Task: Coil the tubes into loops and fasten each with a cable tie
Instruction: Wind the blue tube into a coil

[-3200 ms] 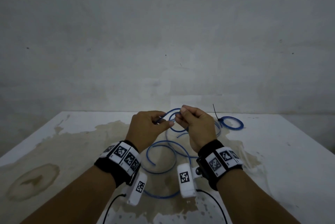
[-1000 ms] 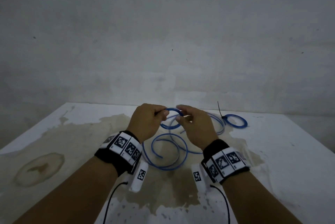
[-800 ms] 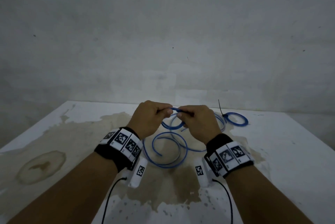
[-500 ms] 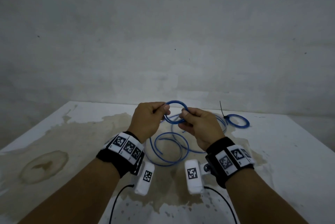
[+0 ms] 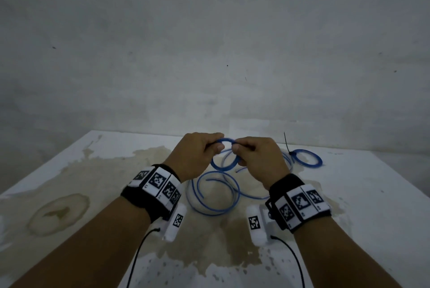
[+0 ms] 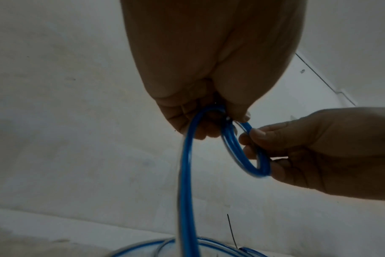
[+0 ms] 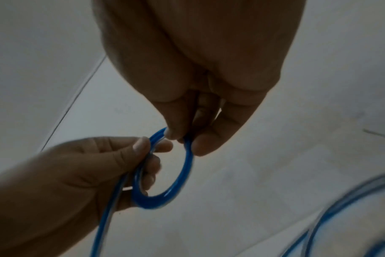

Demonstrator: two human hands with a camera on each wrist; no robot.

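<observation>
Nearest, at 6 o'clock: both forearms with black wristbands (image 5: 152, 197) carrying printed markers, thin black wires trailing off them. Table (image 5: 69, 171) is white with a big brown stain.

Centre, loose turns of the blue tube (image 5: 216, 192) lie on the table between the wrists, free end curling inside the loop.

Just beyond, at 12 o'clock, both hands are up off the table. Left hand (image 5: 197, 155) pinches the small coil (image 5: 221, 164) on its left side, thumb on top, tube tail dropping down from the grip. Right hand (image 5: 258, 159) pinches the same coil on its right side, thumb and fingers curled round the bundled turns. Several turns stacked; exact count unclear from motion blur.

Far, at 1 o'clock: a tied coil (image 5: 307, 159) lies flat, black cable tie (image 5: 286, 144) sticking up from it. Grey wall behind.
</observation>
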